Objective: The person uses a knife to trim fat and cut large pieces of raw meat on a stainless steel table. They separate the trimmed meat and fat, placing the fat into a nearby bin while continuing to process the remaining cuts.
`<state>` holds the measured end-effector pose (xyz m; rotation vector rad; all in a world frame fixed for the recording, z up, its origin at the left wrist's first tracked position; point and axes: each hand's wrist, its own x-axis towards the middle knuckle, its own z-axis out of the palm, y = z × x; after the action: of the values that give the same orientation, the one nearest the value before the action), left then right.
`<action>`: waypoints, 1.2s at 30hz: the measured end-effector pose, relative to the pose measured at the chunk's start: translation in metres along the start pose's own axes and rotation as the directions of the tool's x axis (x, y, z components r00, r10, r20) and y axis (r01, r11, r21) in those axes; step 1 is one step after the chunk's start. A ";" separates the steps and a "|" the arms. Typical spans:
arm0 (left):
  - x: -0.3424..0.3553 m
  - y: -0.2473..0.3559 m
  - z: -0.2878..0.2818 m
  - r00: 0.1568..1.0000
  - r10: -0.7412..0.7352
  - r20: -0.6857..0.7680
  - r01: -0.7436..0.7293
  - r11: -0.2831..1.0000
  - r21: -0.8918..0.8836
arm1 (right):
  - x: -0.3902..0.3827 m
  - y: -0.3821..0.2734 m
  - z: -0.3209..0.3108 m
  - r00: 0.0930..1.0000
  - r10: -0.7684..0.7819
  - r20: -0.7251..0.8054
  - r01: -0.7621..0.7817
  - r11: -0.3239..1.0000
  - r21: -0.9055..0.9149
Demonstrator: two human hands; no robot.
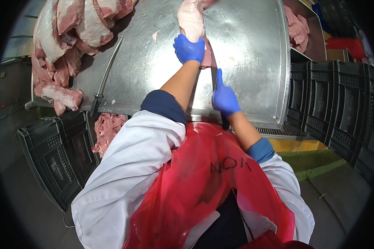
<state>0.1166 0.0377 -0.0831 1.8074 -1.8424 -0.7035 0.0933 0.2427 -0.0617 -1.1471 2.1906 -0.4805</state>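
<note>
My blue-gloved left hand point(189, 49) is closed around a long piece of pale meat point(191, 20) at the top centre of the steel table point(257, 50). Pink meat shows below that hand. My right hand point(224, 98), also gloved in blue, grips a knife, index finger stretched forward; its thin blade, hard to make out, reaches toward the meat. A sharpening steel point(110, 68) with a black handle lies left of my left hand. Large cuts of meat point(87, 29) are heaped along the table's left side.
Black crates point(328, 103) stand at the right and others point(58, 153) at lower left. A bin point(297, 31) of meat sits at upper right, near a red object point(345, 45). More trimmings point(108, 128) show below the table's left edge. A yellow-green container point(303, 157) is at lower right.
</note>
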 end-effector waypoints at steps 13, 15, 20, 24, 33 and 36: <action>0.089 -0.119 -0.072 0.914 0.228 0.335 -0.288 0.947 0.140 | -0.136 0.053 -0.087 0.982 -0.012 0.186 -0.082 0.869 0.488; 0.080 -0.122 -0.096 0.895 0.243 0.374 -0.355 0.896 0.266 | -0.144 0.065 -0.089 0.962 0.033 0.272 -0.216 0.703 0.678; -0.007 -0.110 -0.083 0.892 0.452 -0.005 -0.446 0.880 -0.163 | -0.141 0.105 -0.120 0.942 -0.194 0.275 -0.254 0.126 0.959; -0.107 -0.076 -0.028 0.349 0.892 0.287 -0.788 0.445 -0.425 | -0.106 0.108 -0.149 0.955 -0.243 0.171 -0.175 0.007 0.985; -0.083 -0.213 -0.200 0.877 0.423 0.227 -0.354 0.890 -0.287 | -0.066 0.122 -0.175 0.975 -0.178 0.136 -0.070 0.330 0.941; -0.087 -0.305 -0.333 0.954 0.286 -0.085 -0.277 0.956 0.098 | -0.069 0.129 -0.161 0.985 -0.125 0.121 -0.081 0.287 0.954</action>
<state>0.5669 0.1100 -0.0246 1.5529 -2.0349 -0.4275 -0.0620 0.3771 0.0097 -0.4456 1.2181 -1.4206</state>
